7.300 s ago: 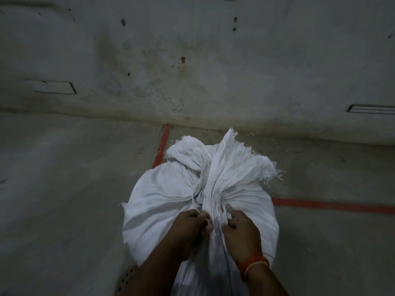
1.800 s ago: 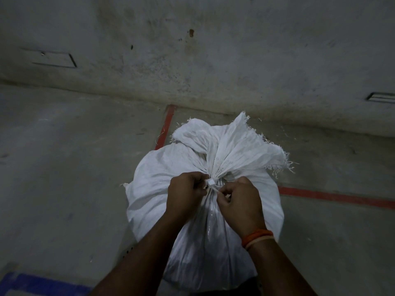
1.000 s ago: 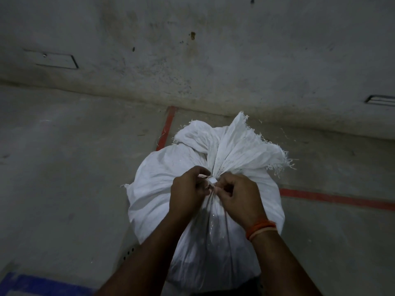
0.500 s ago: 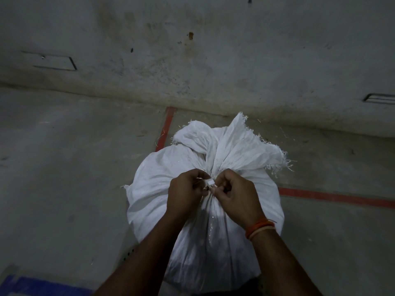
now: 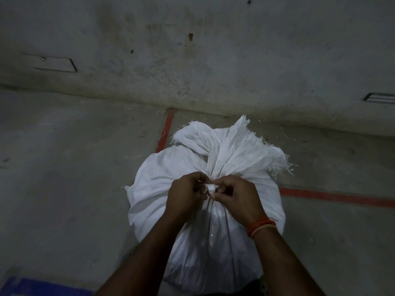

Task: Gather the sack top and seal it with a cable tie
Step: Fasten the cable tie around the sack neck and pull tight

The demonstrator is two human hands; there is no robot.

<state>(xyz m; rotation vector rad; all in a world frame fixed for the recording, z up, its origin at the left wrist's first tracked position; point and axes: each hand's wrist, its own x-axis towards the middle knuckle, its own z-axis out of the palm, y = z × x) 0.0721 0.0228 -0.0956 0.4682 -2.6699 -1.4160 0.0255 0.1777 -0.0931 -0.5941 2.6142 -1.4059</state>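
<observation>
item: white woven plastic sack (image 5: 171, 189), neck now cinched; your left hand (image 5: 186, 195) and right hand (image 5: 239, 199) both pinch the small white cable tie (image 5: 210, 188), tail drawn further through than a moment ago, so the seal looks nearly done.

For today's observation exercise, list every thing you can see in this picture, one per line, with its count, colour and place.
sack: one, white, standing on the floor, top gathered
cable tie: one, white, at the sack's neck between both hands
floor lines: two, red, beside and behind the sack
floor patch: one, blue, bottom left corner
wall: one, grey, stained, behind the sack
wristbands: orange, right wrist
left hand: pinching the tie
right hand: pinching the tie
</observation>
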